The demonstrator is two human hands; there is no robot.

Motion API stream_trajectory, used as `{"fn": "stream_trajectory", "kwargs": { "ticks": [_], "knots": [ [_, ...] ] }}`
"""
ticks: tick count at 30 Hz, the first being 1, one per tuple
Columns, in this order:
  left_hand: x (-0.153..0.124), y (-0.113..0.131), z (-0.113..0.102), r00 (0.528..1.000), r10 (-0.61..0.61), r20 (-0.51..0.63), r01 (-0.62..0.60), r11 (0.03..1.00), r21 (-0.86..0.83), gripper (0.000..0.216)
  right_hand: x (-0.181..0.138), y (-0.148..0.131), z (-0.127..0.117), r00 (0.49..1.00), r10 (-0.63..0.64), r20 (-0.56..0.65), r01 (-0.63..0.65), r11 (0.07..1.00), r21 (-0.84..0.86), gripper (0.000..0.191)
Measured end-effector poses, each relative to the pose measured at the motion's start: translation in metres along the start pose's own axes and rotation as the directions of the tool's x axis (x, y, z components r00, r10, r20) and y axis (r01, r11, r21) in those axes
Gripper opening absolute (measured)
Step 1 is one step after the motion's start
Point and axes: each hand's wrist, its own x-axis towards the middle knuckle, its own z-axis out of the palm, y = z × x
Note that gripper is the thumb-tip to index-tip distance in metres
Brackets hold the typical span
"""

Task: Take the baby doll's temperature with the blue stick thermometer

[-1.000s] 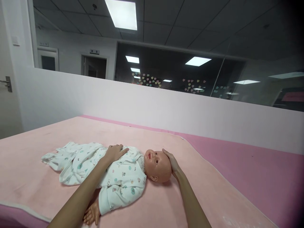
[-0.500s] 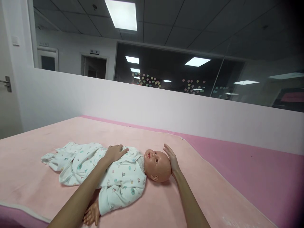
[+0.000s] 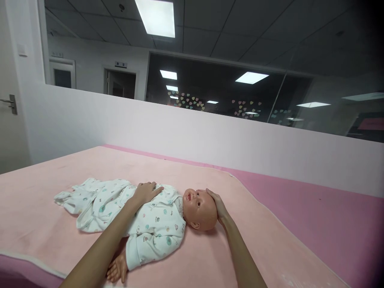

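Note:
A baby doll (image 3: 159, 220) lies on its back, dressed in a white outfit with small printed figures. Its bare head (image 3: 201, 212) points to the right and its legs to the left. My left hand (image 3: 147, 193) rests flat on the doll's chest, fingers stretched out. Against the crown of the head lies my right hand (image 3: 217, 204), cupped, its fingers curving over the far side of the forehead without closing on it. One doll hand (image 3: 118, 268) sticks out of the near sleeve, beside my left forearm.
A pale pink mat (image 3: 258, 248) with a light edge lies under the doll, over a darker pink surface (image 3: 315, 200). Behind runs a low white wall (image 3: 180, 130) with a window above it. A door handle (image 3: 12, 104) is at the far left.
My right hand's fingers have bent down from upright onto the far side of the doll's head. My left hand stays on the chest. The view has shifted slightly.

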Motion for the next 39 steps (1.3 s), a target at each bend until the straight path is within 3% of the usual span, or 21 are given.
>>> {"fn": "stream_trajectory", "kwargs": {
  "ticks": [4,8,11,14,17,20,27,32,36,39],
  "knots": [
    [0.001,-0.002,0.003,1.000,0.009,-0.014,-0.009,1.000,0.003,0.055,0.009,0.007,-0.006,0.984,-0.121,-0.134,0.119,0.993,-0.025,0.039],
    [0.003,-0.004,0.005,1.000,0.011,-0.020,-0.011,1.000,0.006,0.055,0.014,0.012,-0.010,0.978,-0.106,-0.182,0.104,0.994,-0.017,0.046],
    [0.002,-0.004,0.004,1.000,0.011,-0.014,-0.011,1.000,0.008,0.055,0.012,0.011,-0.008,0.975,-0.108,-0.194,0.110,0.994,0.001,0.044],
    [0.002,-0.003,0.004,1.000,0.014,-0.014,-0.014,1.000,0.005,0.056,0.006,0.005,-0.004,0.991,-0.049,-0.121,0.050,0.999,0.004,0.034],
    [0.001,-0.004,0.004,1.000,0.022,-0.022,-0.022,1.000,0.011,0.056,-0.001,0.000,0.000,0.999,0.025,-0.045,-0.024,1.000,0.012,0.036],
    [0.002,-0.004,0.005,1.000,0.020,-0.023,-0.020,1.000,0.014,0.057,-0.003,-0.002,0.003,0.998,0.029,-0.053,-0.027,0.999,0.032,0.036],
    [0.003,-0.005,0.004,1.000,0.001,0.020,0.000,1.000,-0.012,0.061,0.007,0.005,-0.001,0.983,-0.111,-0.150,0.110,0.994,-0.016,0.036],
    [0.004,-0.005,0.005,0.997,-0.045,0.062,0.048,0.998,-0.045,0.063,0.009,0.006,-0.003,0.970,-0.143,-0.197,0.137,0.990,-0.042,0.038],
    [0.001,-0.002,0.000,0.998,-0.008,-0.059,0.001,0.993,-0.119,0.059,0.002,0.001,-0.002,0.998,-0.026,-0.056,0.024,0.999,-0.037,0.038],
    [-0.008,0.008,-0.009,0.960,0.114,-0.255,-0.173,0.959,-0.223,0.046,-0.002,-0.002,0.001,0.999,-0.022,-0.034,0.020,0.999,-0.041,0.041]
  ]
}}
